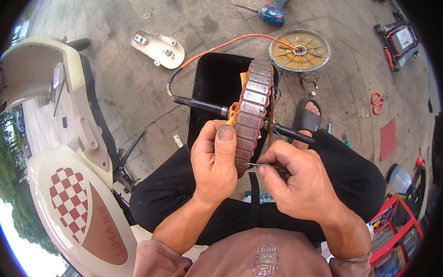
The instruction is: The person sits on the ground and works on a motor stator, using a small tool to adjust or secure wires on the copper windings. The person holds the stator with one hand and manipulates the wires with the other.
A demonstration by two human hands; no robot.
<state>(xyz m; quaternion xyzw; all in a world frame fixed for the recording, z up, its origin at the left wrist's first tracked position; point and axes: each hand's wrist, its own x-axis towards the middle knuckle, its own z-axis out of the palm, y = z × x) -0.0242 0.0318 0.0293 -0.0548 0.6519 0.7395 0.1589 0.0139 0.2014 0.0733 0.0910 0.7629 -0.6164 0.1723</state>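
A hub motor stator [252,114] stands on edge before me, its metal teeth facing up and copper windings along both sides. My left hand [216,156] grips its near left side, thumb up by a strip of yellow insulation [230,119]. Pinched in my right hand [297,177] is a thin metal tool [255,164], its tip against the stator's lower right edge. What kind of tool it is, I cannot tell. The stator's axle [202,105] spans a black bin [218,70]. From its left end an orange-sleeved cable [217,45] runs to the motor cover [283,54].
A cream electric scooter [83,207] stands at left. On the paving lie a cream plastic panel [160,50] holding screws, a cordless drill [272,15], red-handled scissors [377,102] and red sandpaper [388,140]. A red tool rack [380,250] is at lower right.
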